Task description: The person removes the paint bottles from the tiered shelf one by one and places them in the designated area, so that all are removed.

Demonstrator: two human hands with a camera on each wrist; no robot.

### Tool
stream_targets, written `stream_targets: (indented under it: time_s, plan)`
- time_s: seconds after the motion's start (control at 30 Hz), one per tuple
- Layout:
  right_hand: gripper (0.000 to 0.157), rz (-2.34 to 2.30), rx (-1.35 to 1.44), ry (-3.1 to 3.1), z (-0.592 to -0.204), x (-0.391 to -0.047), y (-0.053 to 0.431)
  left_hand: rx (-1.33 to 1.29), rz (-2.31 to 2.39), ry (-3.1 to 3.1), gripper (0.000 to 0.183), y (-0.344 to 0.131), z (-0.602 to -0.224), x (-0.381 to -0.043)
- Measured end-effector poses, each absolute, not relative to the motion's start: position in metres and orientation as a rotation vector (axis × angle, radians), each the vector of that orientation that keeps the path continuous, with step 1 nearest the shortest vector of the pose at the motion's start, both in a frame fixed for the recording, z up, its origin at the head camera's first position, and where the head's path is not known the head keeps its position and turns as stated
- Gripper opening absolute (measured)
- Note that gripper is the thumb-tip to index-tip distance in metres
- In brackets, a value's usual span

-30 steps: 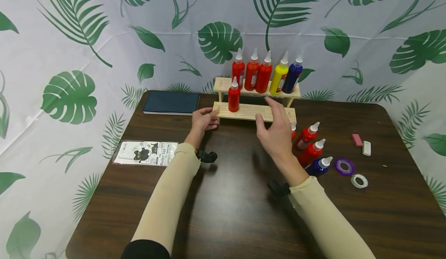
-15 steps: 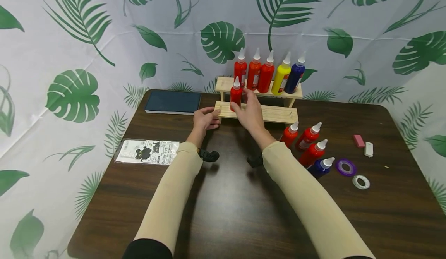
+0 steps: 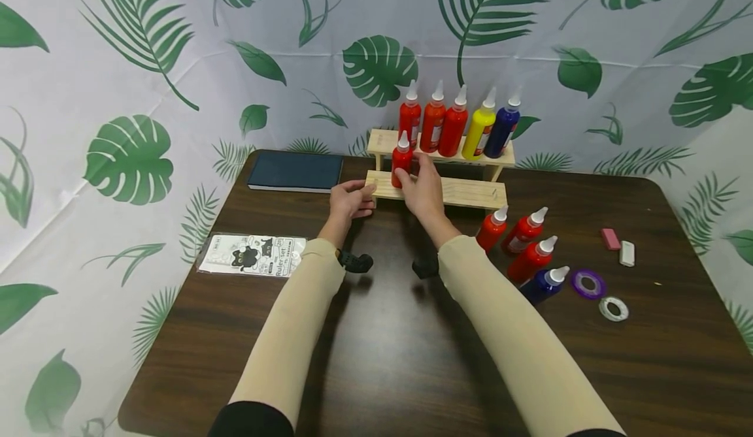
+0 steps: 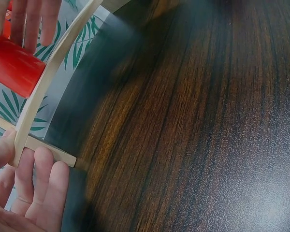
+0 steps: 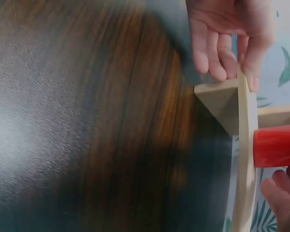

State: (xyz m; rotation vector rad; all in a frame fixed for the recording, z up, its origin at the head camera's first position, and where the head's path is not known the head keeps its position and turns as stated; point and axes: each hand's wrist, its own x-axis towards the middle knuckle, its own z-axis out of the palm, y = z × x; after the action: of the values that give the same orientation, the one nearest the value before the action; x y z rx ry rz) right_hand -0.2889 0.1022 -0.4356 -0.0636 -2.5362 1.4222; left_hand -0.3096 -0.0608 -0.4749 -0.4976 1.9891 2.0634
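Observation:
A two-tier wooden rack point(image 3: 473, 192) stands at the back of the table. My left hand point(image 3: 351, 202) pinches the left end of its lower shelf, thumb on top and fingers underneath, as the left wrist view shows with the shelf board point(image 4: 41, 89). On that shelf a red squeeze bottle point(image 3: 401, 159) with a white nozzle stands upright near the left end. My right hand point(image 3: 426, 192) holds this bottle from its right side, thumb in front and fingers behind. The bottle's base point(image 5: 275, 145) meets the board in the right wrist view.
Red, yellow point(image 3: 479, 133) and dark blue bottles point(image 3: 502, 130) line the upper shelf. Several more bottles point(image 3: 523, 231) stand right of the rack, near tape rolls point(image 3: 588, 284) and erasers point(image 3: 610, 239). A dark notebook point(image 3: 295, 171) and a ruler-set packet point(image 3: 253, 255) lie left.
My right hand has moved left from over the lower shelf's right half to the red bottle and taken hold of it. My left hand stays at the shelf end.

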Motion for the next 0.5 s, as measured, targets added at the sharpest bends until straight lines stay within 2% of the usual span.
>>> stream_targets:
  time_s: [0.27, 0.5]
  plan:
    - [0.045, 1.486, -0.054, -2.414, -0.441, -0.262, 0.113, -0.501, 2.078, 2.001, 0.035, -0.059, -0.476, -0.311]
    - [0.047, 1.504, -0.062, -2.356, -0.449, -0.202, 0.141, -0.496, 2.082, 2.001, 0.036, -0.061, -0.476, -0.309]
